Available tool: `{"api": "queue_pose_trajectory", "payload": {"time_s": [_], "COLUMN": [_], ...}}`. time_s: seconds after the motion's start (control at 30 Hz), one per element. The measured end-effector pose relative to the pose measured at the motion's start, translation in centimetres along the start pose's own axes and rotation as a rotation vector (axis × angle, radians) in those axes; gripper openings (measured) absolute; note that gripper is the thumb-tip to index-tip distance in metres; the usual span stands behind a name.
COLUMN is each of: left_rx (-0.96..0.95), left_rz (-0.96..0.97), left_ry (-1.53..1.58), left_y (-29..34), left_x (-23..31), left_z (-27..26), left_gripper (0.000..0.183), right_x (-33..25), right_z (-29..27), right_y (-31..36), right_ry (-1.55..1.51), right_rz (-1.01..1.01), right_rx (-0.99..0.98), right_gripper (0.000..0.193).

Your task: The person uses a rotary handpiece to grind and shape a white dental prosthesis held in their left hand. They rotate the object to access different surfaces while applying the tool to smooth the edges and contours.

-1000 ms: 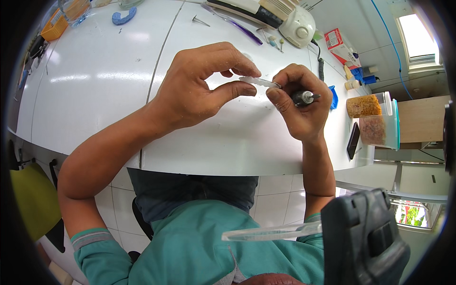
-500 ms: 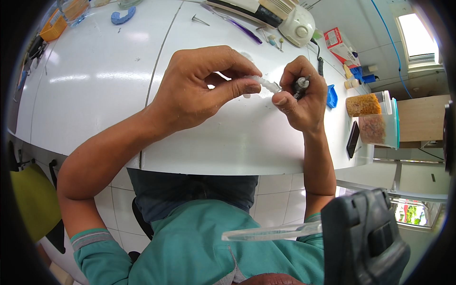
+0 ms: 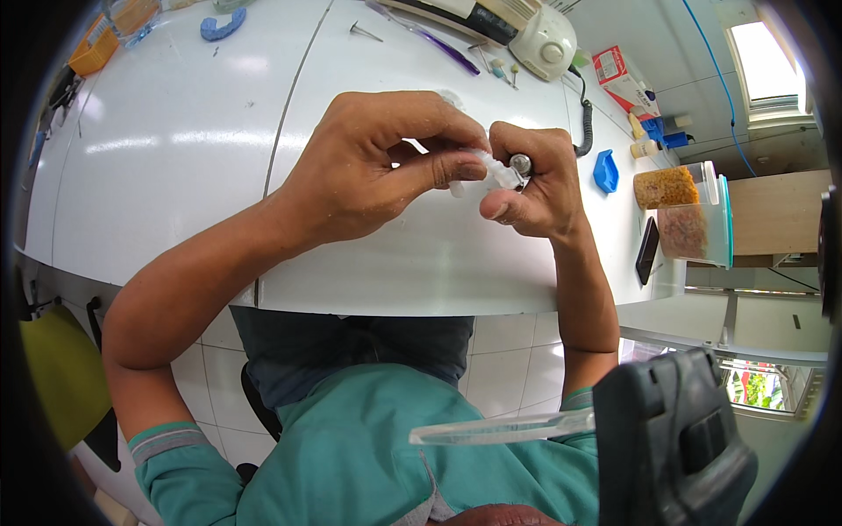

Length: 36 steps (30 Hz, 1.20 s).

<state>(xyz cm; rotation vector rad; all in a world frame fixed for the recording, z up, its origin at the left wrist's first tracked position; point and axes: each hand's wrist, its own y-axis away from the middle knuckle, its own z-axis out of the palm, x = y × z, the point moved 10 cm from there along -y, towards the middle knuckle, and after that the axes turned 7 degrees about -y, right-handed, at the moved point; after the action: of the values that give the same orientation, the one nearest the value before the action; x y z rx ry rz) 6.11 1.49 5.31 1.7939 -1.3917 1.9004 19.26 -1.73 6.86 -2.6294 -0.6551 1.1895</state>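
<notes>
Above the white table, my left hand [image 3: 377, 162] pinches a translucent white dental aligner [image 3: 498, 174] between thumb and fingers. The aligner's tooth-shaped end points right, against my right hand [image 3: 545, 180]. My right hand's fingers are curled round a silvery metal handpiece [image 3: 521, 164], seen nearly end-on, and its thumb is stretched out below the aligner. The handpiece's working tip is hidden behind the fingers and the aligner. Both hands are close together, nearly touching.
Beyond my hands lie a purple-handled brush [image 3: 443, 48], several small mounted burs [image 3: 502, 73] and a beige machine [image 3: 544, 44]. A black coiled cord [image 3: 584, 127], a blue tray [image 3: 606, 171], a phone [image 3: 647, 251] and tubs [image 3: 684, 230] are at right. A blue arch-shaped piece [image 3: 223, 26] lies far left.
My right hand has shifted left and turned, bringing the handpiece up against the aligner. Its thumb has moved off the aligner's end. My left hand keeps its pinch, moving slightly.
</notes>
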Motion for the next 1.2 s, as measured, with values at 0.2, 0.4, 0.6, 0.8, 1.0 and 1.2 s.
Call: {"api": "queue_pose_trajectory", "payload": {"time_s": [0.2,0.4,0.6,0.8,1.0,1.2], "left_rx": [0.007,-0.002,-0.010,-0.019,-0.019,-0.018], "left_rz": [0.007,0.057,0.048,0.038,0.017,0.022], "left_ry": [0.019,-0.017,-0.014,-0.019,-0.024,-0.018], "left_y": [0.10,0.05,0.05,0.04,0.15,0.10], "left_x": [-0.01,0.45,0.38,0.38,0.13,0.41], "left_z": [0.09,0.17,0.23,0.32,0.32,0.33], "left_gripper": [0.013,0.012,0.012,0.011,0.011,0.011], "right_x": [0.40,0.53,0.33,0.40,0.51,0.43], "right_z": [0.66,0.89,1.00,1.01,1.15,1.08], "right_y": [0.05,0.16,0.16,0.24,0.28,0.29], "right_ry": [-0.054,-0.056,-0.089,-0.096,-0.098,-0.106], "right_rz": [0.018,-0.006,-0.039,-0.032,-0.043,-0.060], "right_rx": [-0.027,-0.038,-0.026,-0.039,-0.036,-0.023], "right_gripper": [0.069,0.066,0.065,0.064,0.066,0.066]}}
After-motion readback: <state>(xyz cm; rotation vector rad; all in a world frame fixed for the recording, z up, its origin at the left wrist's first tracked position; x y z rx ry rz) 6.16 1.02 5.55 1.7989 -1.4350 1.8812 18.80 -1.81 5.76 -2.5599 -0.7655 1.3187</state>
